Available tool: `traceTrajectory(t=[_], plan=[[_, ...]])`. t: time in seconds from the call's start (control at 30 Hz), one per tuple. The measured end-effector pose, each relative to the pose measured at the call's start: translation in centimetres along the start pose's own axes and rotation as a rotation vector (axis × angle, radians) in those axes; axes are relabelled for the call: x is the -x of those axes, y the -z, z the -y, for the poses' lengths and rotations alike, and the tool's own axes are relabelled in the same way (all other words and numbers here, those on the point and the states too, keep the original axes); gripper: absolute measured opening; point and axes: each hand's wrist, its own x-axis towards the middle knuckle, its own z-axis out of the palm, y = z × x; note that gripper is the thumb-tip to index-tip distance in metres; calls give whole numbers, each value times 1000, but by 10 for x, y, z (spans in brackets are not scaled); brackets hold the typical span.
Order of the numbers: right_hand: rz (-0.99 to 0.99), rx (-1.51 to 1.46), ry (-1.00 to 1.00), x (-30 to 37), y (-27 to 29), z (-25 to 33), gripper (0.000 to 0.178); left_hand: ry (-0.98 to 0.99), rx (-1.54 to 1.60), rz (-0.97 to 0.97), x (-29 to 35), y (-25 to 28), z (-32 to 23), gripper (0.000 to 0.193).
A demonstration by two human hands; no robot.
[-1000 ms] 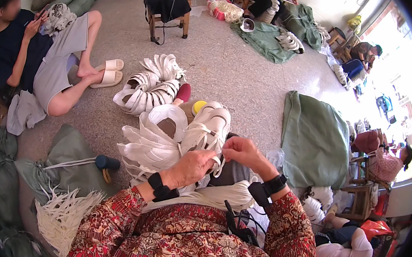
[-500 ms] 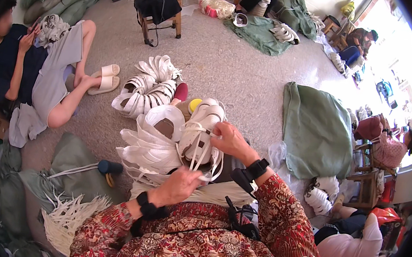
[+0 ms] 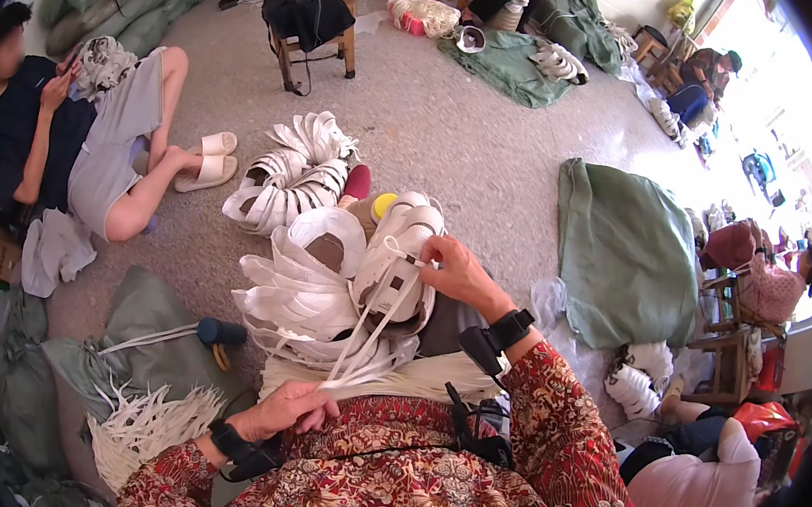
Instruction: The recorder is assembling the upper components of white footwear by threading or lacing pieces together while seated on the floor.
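Observation:
A white shoe upper (image 3: 400, 288) stands in front of me with its toe end pointing away. White shoelaces (image 3: 360, 346) run taut from it toward my lap. The lace ends are gripped in my left hand (image 3: 288, 411), its fingers closed, low at the left. My right hand (image 3: 463, 274) pinches at the right side of the upper, by the eyelets, where a small lace loop sticks up; its fingertips seem to be on the lace. More white uppers (image 3: 289, 286) are nested together just left of this one. A bundle of loose white laces (image 3: 457, 380) lies across my lap.
Beyond the uppers lies a curved row of white strappy uppers (image 3: 300, 183). A person (image 3: 53, 127) sits at the left; others work at the right and back. A green sack (image 3: 623, 257) is spread at the right, and a stool (image 3: 311, 31) stands ahead.
My left hand has moved down and left, away from the upper, drawing the laces out long and straight. My right hand has stayed at the upper's right side.

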Motion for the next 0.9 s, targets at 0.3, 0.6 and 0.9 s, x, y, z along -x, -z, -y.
traceTrajectory(t=[0.3,0.6,0.9], plan=[[-113,-20,89,2,-11,3,16,-138,-184,29,-10,-17,-13,36],[-115,-69,68,-6,-12,-6,15,-186,-276,40,-20,-22,-26,33],[-272,-152,-54,19,8,-1,21,-213,-668,-108,-27,-31,-75,26]])
